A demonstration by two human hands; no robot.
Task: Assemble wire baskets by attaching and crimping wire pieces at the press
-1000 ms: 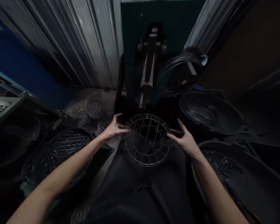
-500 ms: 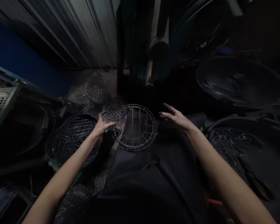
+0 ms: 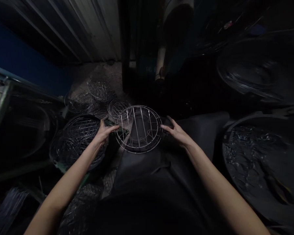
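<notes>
A round wire rack (image 3: 136, 127), with parallel bars and a double ring rim, is held up in front of me above dark cloth on my lap (image 3: 139, 169). My left hand (image 3: 105, 132) is closed on its left rim, thumb lying on top. At the opposite side, my right hand (image 3: 180, 134) has its thumb on the right rim and its fingers behind the edge, partly hidden. Bent wire loops show through the rack's underside.
Left of me, a tub (image 3: 54, 153) is heaped with wire racks. More wire racks (image 3: 119, 109) lie on the floor beyond. On the right, a large dark basin (image 3: 284, 147) holds small wire pieces and pliers (image 3: 276, 186). A machine (image 3: 147, 49) stands ahead.
My right hand has come in leftward from the air and taken the rack's right rim. The rack has tilted slightly, its bars now slanting. The view has shifted a little.
</notes>
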